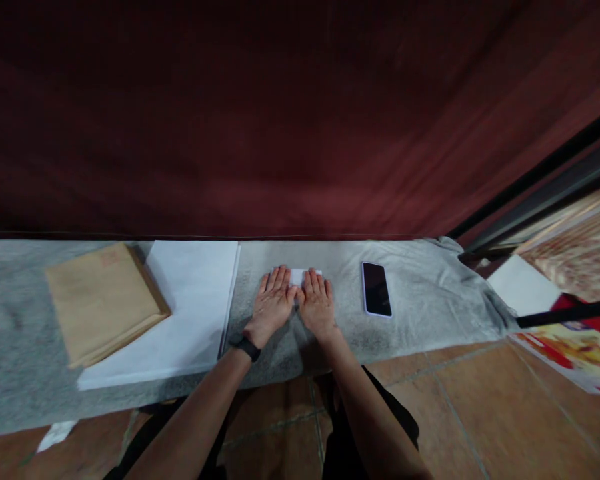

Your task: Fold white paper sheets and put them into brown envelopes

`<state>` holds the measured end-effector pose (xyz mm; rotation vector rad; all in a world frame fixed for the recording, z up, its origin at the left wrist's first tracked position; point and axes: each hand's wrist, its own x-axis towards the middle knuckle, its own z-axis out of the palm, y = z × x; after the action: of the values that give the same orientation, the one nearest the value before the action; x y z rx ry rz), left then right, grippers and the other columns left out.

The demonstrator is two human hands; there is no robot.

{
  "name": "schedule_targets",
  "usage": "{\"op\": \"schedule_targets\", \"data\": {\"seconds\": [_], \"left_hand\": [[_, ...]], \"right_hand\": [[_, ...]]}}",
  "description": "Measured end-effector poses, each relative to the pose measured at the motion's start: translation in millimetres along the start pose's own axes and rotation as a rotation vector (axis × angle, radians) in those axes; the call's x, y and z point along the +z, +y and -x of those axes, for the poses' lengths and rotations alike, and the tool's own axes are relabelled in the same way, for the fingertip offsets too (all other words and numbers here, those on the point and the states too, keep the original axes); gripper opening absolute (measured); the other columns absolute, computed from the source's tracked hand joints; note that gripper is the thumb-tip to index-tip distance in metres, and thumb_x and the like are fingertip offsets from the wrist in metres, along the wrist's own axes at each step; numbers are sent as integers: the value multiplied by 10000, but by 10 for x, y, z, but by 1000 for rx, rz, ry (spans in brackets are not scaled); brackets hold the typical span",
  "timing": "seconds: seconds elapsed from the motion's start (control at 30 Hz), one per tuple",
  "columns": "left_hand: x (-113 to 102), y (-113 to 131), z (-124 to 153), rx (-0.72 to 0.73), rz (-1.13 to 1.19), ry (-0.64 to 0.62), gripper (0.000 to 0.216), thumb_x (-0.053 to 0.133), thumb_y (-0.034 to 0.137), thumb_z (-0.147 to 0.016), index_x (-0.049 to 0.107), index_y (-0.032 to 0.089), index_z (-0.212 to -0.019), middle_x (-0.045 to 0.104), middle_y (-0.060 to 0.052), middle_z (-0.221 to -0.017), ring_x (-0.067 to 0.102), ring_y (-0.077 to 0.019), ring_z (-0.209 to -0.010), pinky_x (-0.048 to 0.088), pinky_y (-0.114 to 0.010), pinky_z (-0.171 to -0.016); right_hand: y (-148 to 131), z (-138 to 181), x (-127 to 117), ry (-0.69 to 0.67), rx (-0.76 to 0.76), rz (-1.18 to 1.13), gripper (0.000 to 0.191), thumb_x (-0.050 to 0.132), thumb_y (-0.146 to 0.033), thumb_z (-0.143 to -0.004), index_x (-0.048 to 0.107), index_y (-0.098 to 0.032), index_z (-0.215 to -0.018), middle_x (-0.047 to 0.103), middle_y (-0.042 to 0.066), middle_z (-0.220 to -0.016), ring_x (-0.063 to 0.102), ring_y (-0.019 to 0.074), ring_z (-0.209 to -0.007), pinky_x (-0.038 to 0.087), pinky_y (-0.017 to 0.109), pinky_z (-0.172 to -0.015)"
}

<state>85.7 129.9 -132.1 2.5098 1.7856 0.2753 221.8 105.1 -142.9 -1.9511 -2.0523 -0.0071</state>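
A small piece of white paper (297,277) lies on the grey cloth, mostly covered by my hands. My left hand (273,300) rests flat on its left part, fingers stretched out and pointing away from me. Beside it, my right hand (316,301) lies flat on the right part, also with fingers extended. The two thumbs meet near the paper's close edge. Whether the paper is folded cannot be made out under the palms. A dark band sits on my left wrist.
Left of my hands is a stack of large white sheets (195,313), with brown envelopes (105,300) on top. A phone (377,289) lies to the right on the grey cloth (430,300). A dark red curtain (300,133) hangs behind. A colourful printed box (575,347) stands at far right.
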Motion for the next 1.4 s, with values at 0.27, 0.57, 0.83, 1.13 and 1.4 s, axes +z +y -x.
{"op": "schedule_targets", "data": {"seconds": [0.27, 0.57, 0.83, 1.13, 1.4], "left_hand": [[-63, -69, 36, -100, 15, 52, 596, 295, 320, -1036, 369, 12, -1541, 363, -189, -1624, 322, -284, -1525, 236, -435, -1261], [-187, -200, 60, -253, 505, 80, 520, 452, 224, -951, 507, 75, -1446, 533, -183, -1514, 486, -258, -1424, 383, -401, -1186], [-292, -198, 55, -743, 1419, 160, 430, 697, 175, -775, 659, 202, -1203, 742, -62, -1048, 712, -222, -959, 565, -350, -856], [-571, -11, 16, -695, 1937, 149, 208, 658, 284, -856, 687, 167, -1026, 726, -70, -956, 697, -162, -853, 568, -277, -749], [-515, 133, 77, -562, 1868, -30, 401, 771, 261, -667, 675, 176, -1047, 756, -65, -964, 715, -203, -849, 545, -281, -707]], "right_hand": [[157, 27, 43, 72, 63, 4, 593, 368, -419, -1075, 401, -65, -1550, 432, 202, -1581, 402, 322, -1472, 279, 517, -1205], [129, 143, -185, -28, -48, -50, 642, 410, -456, -1051, 393, -56, -1553, 384, 186, -1612, 339, 313, -1514, 242, 496, -1238], [-106, 308, -242, -143, -161, -54, 762, 518, -522, -993, 361, -46, -1567, 334, 211, -1630, 308, 336, -1526, 235, 509, -1246], [-24, 50, -490, -2, 101, -748, 405, 415, -288, -1018, 606, -210, -1367, 655, 107, -1394, 621, 245, -1264, 450, 404, -1103], [-161, 18, -532, -28, 478, -1853, 442, 712, -559, -790, 656, -203, -1045, 767, 61, -947, 726, 220, -852, 591, 352, -799]]}}
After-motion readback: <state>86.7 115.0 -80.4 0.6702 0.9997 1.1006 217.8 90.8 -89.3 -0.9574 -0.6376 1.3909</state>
